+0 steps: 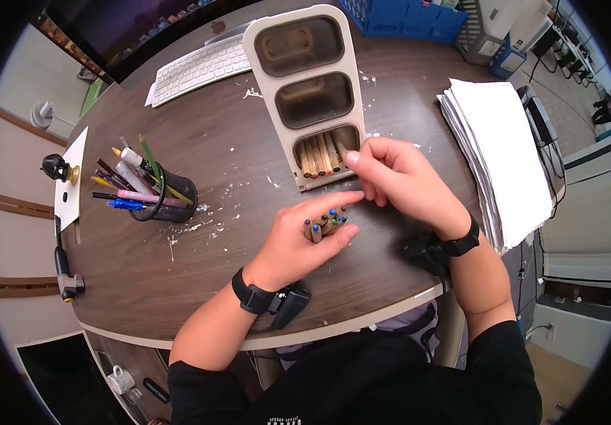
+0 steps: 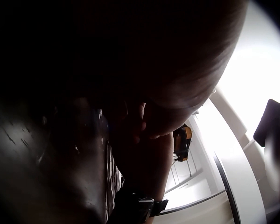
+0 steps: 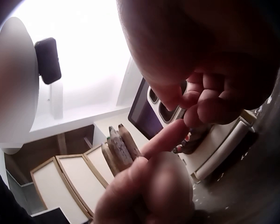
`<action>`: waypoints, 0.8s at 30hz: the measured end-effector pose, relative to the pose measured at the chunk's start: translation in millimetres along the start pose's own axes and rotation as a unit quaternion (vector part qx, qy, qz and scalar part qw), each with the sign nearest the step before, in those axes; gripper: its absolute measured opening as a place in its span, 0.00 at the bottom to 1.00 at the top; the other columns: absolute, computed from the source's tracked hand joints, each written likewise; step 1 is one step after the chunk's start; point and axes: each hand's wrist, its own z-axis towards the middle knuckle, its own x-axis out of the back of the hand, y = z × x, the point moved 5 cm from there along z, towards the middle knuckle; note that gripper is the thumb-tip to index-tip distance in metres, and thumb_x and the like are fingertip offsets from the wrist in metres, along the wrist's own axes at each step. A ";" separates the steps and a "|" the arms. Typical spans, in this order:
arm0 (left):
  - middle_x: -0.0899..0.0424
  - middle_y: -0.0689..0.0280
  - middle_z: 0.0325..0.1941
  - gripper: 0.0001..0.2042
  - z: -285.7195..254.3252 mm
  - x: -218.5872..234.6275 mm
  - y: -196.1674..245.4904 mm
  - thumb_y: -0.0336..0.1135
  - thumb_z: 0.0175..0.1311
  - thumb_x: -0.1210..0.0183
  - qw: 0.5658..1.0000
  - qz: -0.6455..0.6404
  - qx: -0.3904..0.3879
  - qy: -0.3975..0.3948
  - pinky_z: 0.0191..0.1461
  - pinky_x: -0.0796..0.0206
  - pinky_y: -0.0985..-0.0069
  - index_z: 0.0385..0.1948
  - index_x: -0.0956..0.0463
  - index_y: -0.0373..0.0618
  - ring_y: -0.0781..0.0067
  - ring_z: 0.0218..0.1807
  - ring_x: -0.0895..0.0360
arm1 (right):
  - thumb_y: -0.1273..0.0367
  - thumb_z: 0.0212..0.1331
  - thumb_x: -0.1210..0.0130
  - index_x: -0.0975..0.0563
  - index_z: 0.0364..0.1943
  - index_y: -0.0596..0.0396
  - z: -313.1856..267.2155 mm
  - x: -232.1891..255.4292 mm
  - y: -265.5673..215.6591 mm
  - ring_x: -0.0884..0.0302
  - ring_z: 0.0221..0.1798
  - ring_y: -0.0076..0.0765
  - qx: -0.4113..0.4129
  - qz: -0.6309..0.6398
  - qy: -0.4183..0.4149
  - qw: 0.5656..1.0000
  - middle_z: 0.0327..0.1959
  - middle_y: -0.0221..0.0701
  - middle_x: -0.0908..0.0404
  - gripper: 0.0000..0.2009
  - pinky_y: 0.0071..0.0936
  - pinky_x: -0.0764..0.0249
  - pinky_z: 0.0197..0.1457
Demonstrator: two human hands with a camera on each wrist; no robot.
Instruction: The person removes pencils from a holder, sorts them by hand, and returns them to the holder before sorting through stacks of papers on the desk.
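In the head view my left hand grips a bundle of wooden colored pencils, several with blue or green tips, held over the desk. The same pencils stick up past the fingers in the right wrist view. My right hand is at the lowest compartment of a beige organizer, its thumb and forefinger pinching a pencil at the compartment's right side. Several other pencils lie side by side in that compartment. The two upper compartments hold no pencils. The left forefinger reaches close under the right fingers.
Left on the desk stands a black mesh cup of pens. A white keyboard lies behind it. At the right is a tall paper stack, and a blue basket sits at the back. White scraps dot the desktop.
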 end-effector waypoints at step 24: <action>0.13 0.66 0.40 0.11 -5.8 2.3 -21.2 0.29 0.68 0.34 0.984 -0.113 0.121 0.073 0.45 0.25 0.77 0.49 0.16 0.36 0.80 0.40 0.18 | 0.74 0.63 0.34 0.18 0.45 0.60 -18.6 1.5 -23.4 0.27 0.23 0.13 0.331 -0.040 0.125 0.934 0.21 0.25 0.21 0.09 0.19 0.32 0.28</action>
